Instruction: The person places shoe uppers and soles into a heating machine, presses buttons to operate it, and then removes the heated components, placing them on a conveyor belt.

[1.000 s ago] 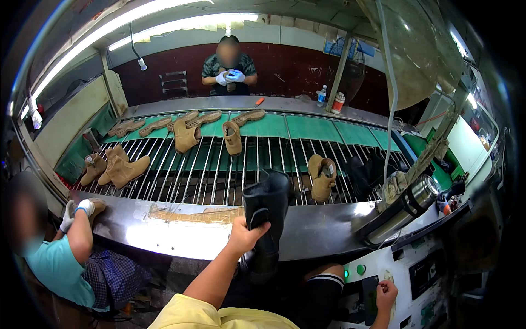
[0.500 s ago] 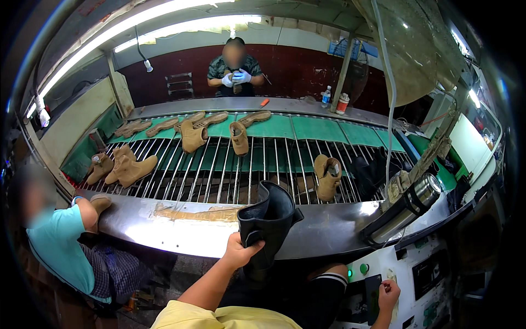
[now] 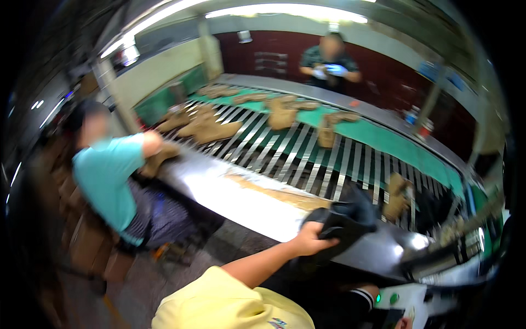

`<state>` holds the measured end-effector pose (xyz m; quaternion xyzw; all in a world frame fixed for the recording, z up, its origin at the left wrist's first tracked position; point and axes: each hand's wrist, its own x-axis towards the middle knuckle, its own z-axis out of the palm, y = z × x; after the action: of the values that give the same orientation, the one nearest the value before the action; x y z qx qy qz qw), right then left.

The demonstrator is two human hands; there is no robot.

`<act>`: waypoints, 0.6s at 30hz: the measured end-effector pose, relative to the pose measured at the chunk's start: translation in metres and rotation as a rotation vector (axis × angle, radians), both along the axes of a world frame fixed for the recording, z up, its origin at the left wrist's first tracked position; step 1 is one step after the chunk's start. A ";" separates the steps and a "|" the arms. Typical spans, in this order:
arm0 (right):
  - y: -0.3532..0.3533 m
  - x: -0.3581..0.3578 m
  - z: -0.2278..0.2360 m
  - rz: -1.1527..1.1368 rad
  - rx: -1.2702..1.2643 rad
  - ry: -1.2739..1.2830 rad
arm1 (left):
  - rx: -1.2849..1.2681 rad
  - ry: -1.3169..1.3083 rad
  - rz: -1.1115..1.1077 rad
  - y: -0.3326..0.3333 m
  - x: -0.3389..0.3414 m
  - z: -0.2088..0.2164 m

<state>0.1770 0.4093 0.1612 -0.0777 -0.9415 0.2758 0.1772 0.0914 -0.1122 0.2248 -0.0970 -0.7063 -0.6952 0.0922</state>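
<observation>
The largest unit is a rack of parallel metal bars point(image 3: 308, 159), extending across the scene from left to right. A metal surface point(image 3: 216, 200) borders its near side; a green sheet point(image 3: 383, 143) lies along its far side. A person in a turquoise shirt point(image 3: 107, 175) is positioned at the left end of the surface. A second person point(image 3: 331, 63), wearing gloves, is positioned beyond the far side of the rack.

The black boot point(image 3: 350, 225) is located over the near edge of the surface, toward the right. It is tilted, with its mouth directed far and right. Whether it touches the surface cannot be determined.

Tan boots point(image 3: 208, 129) are distributed on the rack: a group at left, two at mid-length near the green sheet, and one at right. A metal flask point(image 3: 457, 252), blurred, is at the right end of the surface.

The left hand point(image 3: 315, 241) is closed around the left side of the boot shaft. The right hand point(image 3: 404, 323) is at the near right, beside a white panel point(image 3: 411, 294); it is mostly cut off, and its grip cannot be determined.

Tan soles point(image 3: 216, 91) lie on the green sheet. Two green buttons point(image 3: 394, 298) are fitted to the panel, the left one lit.
</observation>
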 end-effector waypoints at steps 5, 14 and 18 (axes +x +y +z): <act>0.017 0.010 -0.002 -0.051 0.048 -0.012 | 0.089 -0.006 -0.095 0.001 0.002 0.012; -0.007 0.010 0.009 -0.050 0.052 0.035 | -0.079 0.064 0.011 0.005 0.002 -0.012; -0.002 -0.009 -0.014 -0.035 -0.172 0.062 | -0.056 -0.047 -0.002 0.000 0.013 -0.004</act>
<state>0.1680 0.4075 0.1471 -0.1006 -0.9068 0.3550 0.2039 0.1048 -0.1122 0.2210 -0.0838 -0.7274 -0.6772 0.0721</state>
